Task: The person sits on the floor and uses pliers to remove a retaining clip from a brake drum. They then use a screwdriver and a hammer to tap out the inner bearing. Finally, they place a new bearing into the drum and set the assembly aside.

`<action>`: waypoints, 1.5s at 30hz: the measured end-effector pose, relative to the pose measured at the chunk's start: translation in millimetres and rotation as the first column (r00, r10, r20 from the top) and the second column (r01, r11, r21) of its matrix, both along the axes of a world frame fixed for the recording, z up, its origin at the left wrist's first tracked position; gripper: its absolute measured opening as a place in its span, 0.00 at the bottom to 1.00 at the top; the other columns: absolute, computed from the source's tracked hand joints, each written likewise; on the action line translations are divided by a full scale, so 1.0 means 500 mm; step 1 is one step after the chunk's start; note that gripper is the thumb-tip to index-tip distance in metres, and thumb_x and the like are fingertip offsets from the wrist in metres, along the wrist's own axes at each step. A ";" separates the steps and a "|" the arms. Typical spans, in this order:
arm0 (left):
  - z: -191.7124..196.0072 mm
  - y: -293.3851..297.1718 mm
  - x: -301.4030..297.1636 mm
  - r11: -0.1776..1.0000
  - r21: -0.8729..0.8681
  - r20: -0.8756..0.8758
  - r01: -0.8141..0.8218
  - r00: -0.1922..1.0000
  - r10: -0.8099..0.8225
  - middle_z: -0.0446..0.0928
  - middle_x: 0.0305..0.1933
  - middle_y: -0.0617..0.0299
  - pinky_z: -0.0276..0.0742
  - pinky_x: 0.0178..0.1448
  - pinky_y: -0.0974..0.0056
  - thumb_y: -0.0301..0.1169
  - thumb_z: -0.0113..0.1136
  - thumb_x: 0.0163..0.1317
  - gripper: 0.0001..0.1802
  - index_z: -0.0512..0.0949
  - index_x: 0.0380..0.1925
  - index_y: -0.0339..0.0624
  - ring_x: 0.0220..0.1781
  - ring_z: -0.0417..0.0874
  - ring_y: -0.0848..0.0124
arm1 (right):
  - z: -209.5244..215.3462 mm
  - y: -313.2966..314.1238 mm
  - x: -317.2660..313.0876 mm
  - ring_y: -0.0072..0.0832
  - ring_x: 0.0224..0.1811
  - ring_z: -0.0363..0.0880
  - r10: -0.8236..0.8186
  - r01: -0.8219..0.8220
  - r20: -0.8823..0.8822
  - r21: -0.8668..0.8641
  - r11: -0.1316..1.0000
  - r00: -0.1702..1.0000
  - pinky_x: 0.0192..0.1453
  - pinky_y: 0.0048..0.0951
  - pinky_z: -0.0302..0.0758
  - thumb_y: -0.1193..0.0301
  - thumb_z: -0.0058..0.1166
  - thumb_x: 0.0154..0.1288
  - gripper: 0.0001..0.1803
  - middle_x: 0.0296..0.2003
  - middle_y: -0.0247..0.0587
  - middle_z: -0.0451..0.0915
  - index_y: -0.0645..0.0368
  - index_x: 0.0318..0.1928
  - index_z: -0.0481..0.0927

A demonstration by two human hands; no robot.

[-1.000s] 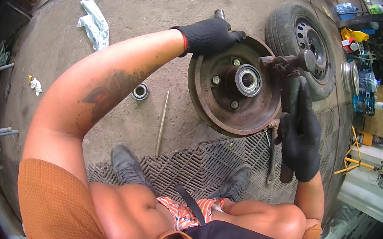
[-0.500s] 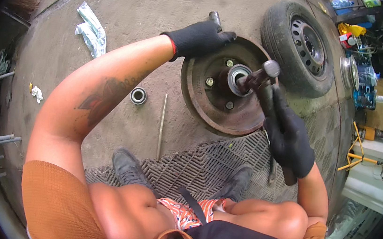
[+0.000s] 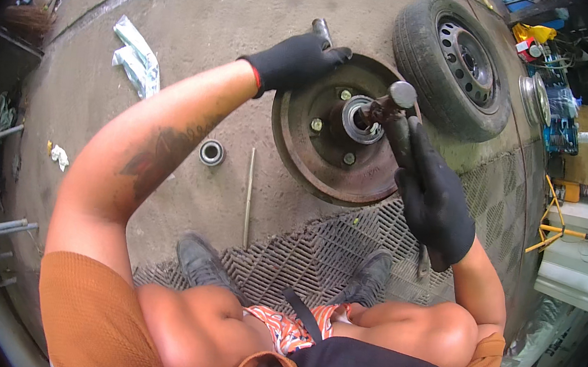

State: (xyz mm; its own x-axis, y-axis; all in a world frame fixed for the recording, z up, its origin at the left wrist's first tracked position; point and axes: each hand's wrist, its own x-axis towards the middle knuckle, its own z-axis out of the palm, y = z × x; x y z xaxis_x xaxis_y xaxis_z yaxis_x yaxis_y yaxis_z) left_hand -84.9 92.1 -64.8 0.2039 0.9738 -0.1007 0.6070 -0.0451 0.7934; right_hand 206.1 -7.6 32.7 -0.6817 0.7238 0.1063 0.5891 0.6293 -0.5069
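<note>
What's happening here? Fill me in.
A person crouches over a rusty drum. Their gloved left hand is at its upper-left rim, and their gloved right hand holds a hammer. The hammer's head overlaps the drum's central hub in view; whether it touches is unclear. A metal ring and a thin rod lie on the floor to the drum's left, with a tyred wheel beyond it to the right.

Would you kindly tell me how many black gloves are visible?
2: one on the left hand, at the upper-left rim of the drum; one on the right hand, holding the hammer.
</note>
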 end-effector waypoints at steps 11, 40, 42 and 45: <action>0.110 -0.154 0.097 0.667 0.441 -0.543 0.601 0.770 -0.335 0.81 0.42 0.58 0.73 0.55 0.51 0.45 0.68 0.56 0.16 0.81 0.36 0.46 0.52 0.79 0.56 | 0.060 -0.057 0.072 0.13 0.23 0.70 -0.689 0.394 -0.446 -0.587 0.707 0.572 0.25 0.18 0.71 0.83 0.42 0.72 0.37 0.55 0.48 0.79 0.58 0.79 0.52; 0.195 -0.138 0.180 0.869 -0.462 0.055 0.178 0.984 -0.172 0.80 0.30 0.46 0.81 0.40 0.51 0.50 0.69 0.59 0.27 0.81 0.40 0.33 0.33 0.87 0.56 | 0.062 -0.059 0.099 0.15 0.25 0.73 -0.627 0.234 -0.454 -0.660 0.714 0.633 0.27 0.21 0.74 0.81 0.48 0.72 0.35 0.53 0.45 0.79 0.62 0.77 0.56; 0.172 -0.162 0.191 0.803 -0.588 0.397 0.091 0.898 0.189 0.79 0.36 0.44 0.80 0.41 0.51 0.51 0.69 0.60 0.31 0.78 0.46 0.31 0.36 0.87 0.58 | 0.055 -0.049 0.089 0.15 0.23 0.73 -0.642 0.277 -0.453 -0.639 0.717 0.618 0.26 0.21 0.74 0.80 0.49 0.72 0.35 0.50 0.45 0.80 0.62 0.77 0.56; 0.140 -0.196 0.175 0.965 -0.224 0.235 0.139 0.968 -0.084 0.77 0.46 0.39 0.80 0.44 0.51 0.50 0.68 0.60 0.35 0.74 0.54 0.30 0.40 0.87 0.55 | 0.050 -0.037 0.075 0.16 0.24 0.74 -0.631 0.221 -0.468 -0.667 0.712 0.619 0.26 0.21 0.74 0.78 0.51 0.72 0.34 0.49 0.45 0.80 0.63 0.76 0.57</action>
State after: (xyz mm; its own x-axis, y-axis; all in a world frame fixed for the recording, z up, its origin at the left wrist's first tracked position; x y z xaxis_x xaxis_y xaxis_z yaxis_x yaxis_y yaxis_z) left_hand 2.7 -5.8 5.4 0.3534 0.8969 -0.2656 0.4163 0.1035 0.9033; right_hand 243.8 -25.9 57.6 -0.1820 0.9780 -0.1022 0.1213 -0.0808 -0.9893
